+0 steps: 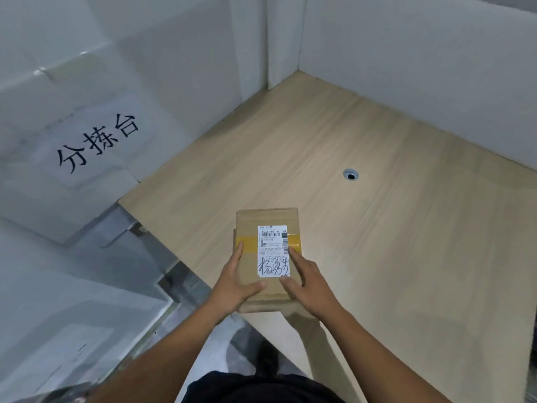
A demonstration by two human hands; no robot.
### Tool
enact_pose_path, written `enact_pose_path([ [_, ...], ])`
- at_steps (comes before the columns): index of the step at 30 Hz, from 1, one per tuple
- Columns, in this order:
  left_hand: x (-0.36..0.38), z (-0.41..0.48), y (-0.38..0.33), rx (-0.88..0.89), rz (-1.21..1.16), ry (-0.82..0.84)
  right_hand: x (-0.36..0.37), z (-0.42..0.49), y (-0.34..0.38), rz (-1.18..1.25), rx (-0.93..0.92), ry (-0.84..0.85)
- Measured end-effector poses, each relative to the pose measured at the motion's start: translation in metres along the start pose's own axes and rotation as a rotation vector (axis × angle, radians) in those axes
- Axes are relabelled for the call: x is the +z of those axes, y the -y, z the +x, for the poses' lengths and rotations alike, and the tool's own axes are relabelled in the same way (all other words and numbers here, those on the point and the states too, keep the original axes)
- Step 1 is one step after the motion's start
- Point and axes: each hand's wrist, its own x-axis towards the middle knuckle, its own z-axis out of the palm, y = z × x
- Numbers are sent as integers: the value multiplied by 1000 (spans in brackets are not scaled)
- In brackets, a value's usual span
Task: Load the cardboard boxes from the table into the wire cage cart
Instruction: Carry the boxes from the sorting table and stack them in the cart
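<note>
Right now the small taped box (267, 219) is at the table's (377, 228) near edge, perhaps just lifted, left hand (235, 280) and right hand (308, 283) gripping opposite sides; it looks light and stiff, suiting this side hold.

Matt brown cardboard box (267, 219), banded with glossy yellow tape (247, 241) and a white paper label (272, 257); beneath it, a smooth pale wood-grain table (392, 242); beyond, a shiny metal-rimmed hole (350, 174).

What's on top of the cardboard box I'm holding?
On the small brown cardboard box: a white shipping label with black handwriting, a yellow tape strip, and both thumbs. The left hand and right hand cover parts of the tape and label.
</note>
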Motion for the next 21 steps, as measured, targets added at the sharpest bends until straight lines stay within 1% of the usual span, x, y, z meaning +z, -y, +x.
enact_pose_path([
  [3,-7,-24,12,-36,7,-20,20,-12,7,36,18,-31],
  [5,-12,-44,21,-47,-23,-61,34,-21,14,44,16,-48],
  [7,-19,-69,31,-37,-71,-121,51,-29,24,0,1,-58],
  [9,-27,-98,41,-27,-142,-190,70,-39,40,-37,-28,-39],
  [11,-39,-130,53,-9,-181,-269,93,-52,59,-62,-85,19],
  [14,-63,-189,79,2,-180,-449,134,-75,91,-127,-182,144],
  [17,-86,-254,105,-45,-216,-635,184,-101,130,-220,-284,247],
  [21,-111,-343,145,-109,-289,-954,266,-141,173,-303,-431,415],
])
